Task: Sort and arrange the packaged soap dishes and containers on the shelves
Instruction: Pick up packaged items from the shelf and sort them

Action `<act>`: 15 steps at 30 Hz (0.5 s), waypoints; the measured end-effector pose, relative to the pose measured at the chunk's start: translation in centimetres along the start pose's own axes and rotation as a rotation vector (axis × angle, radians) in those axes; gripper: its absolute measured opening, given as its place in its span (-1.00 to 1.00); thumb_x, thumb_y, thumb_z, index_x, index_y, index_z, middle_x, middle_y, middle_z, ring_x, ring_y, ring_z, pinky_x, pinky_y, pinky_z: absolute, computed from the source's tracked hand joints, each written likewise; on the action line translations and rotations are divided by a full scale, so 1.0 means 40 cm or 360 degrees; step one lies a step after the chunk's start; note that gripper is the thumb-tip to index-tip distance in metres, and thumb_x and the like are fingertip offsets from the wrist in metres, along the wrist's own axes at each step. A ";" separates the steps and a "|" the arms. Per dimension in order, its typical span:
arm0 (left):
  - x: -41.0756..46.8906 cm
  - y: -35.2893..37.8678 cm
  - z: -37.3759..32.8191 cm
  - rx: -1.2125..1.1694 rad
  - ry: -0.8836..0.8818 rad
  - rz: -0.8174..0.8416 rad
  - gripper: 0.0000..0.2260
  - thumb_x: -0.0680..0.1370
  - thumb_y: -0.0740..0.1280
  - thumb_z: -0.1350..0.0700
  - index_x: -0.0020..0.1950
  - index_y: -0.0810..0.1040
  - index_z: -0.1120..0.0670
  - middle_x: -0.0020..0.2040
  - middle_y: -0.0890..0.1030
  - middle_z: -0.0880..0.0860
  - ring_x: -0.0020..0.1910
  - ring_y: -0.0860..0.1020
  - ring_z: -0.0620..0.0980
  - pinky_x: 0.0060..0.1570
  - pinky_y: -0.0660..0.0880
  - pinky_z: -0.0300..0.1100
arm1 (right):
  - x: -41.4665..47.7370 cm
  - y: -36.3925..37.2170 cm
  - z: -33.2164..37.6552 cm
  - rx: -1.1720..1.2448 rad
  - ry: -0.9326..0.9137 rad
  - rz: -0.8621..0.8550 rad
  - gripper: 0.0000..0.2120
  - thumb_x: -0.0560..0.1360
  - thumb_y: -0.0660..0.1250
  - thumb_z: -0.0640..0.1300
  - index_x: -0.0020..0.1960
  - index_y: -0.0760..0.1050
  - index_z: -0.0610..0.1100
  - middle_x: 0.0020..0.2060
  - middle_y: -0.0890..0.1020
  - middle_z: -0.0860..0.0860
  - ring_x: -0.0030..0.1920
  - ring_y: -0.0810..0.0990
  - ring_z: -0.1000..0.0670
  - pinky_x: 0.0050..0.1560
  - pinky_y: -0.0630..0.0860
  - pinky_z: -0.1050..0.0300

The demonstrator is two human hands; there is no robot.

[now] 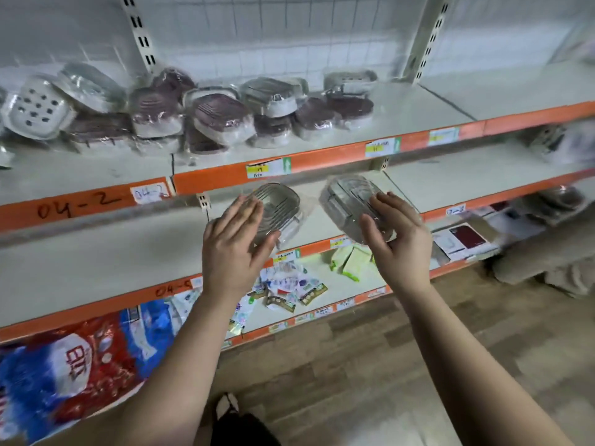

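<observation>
left hand (235, 243) gripping dish (278, 204), right hand (399, 239) container (346, 201)

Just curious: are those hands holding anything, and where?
Each holds a wrapped soap dish. The left hand pinches the left dish by its near end, fingers flat on top; the right hand grips the right dish by its near right side.

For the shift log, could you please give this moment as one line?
left hand: holds wrapped ribbed dish | right hand: holds wrapped grey dish | both before middle shelf | upper shelf: dish pile
</observation>
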State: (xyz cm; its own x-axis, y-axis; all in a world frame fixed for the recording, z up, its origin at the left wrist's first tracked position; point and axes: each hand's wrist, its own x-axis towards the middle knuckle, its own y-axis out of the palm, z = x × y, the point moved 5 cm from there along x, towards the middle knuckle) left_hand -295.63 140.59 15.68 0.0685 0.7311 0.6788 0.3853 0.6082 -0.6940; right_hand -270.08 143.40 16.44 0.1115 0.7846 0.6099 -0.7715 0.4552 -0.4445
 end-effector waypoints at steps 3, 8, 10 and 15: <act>-0.021 0.066 -0.068 0.0013 -0.0006 0.0102 -0.56 0.58 0.24 -0.10 0.28 0.58 0.19 0.31 0.55 0.11 0.37 0.45 0.07 0.17 0.40 0.00 | -0.014 -0.038 -0.086 -0.0043 0.0051 0.0051 -0.68 0.49 0.39 -0.08 0.15 0.62 -0.25 0.13 0.63 -0.15 0.26 0.55 -0.12 0.29 0.43 0.06; -0.018 0.192 -0.098 0.0014 -0.0136 0.0245 -0.54 0.58 0.20 -0.12 0.31 0.57 0.16 0.33 0.53 0.09 0.40 0.42 0.06 0.17 0.39 0.02 | 0.022 -0.022 -0.219 -0.0103 0.0055 0.0107 -0.70 0.48 0.40 -0.12 0.12 0.63 -0.29 0.11 0.64 -0.21 0.23 0.56 -0.19 0.28 0.40 0.14; -0.006 0.260 -0.099 0.0001 -0.0179 0.0287 -0.53 0.57 0.20 -0.13 0.31 0.57 0.16 0.33 0.53 0.09 0.39 0.43 0.07 0.16 0.41 0.03 | 0.046 0.005 -0.276 -0.0128 0.0048 0.0165 -0.70 0.47 0.41 -0.13 0.11 0.63 -0.30 0.10 0.64 -0.22 0.23 0.56 -0.21 0.28 0.40 0.12; 0.045 0.458 -0.092 -0.0033 -0.0250 0.0397 -0.53 0.56 0.20 -0.12 0.28 0.59 0.17 0.31 0.56 0.09 0.36 0.47 0.10 0.12 0.44 0.06 | 0.106 0.085 -0.468 -0.0234 0.0129 0.0353 -0.68 0.48 0.40 -0.11 0.13 0.62 -0.31 0.12 0.62 -0.23 0.27 0.52 -0.23 0.31 0.39 0.07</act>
State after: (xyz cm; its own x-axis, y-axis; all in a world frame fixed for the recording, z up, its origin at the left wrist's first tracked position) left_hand -285.06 151.91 5.06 0.0208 0.8972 0.4412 0.3931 0.3984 -0.8287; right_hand -260.51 156.16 5.24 0.0043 0.9002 0.4355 -0.6842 0.3202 -0.6552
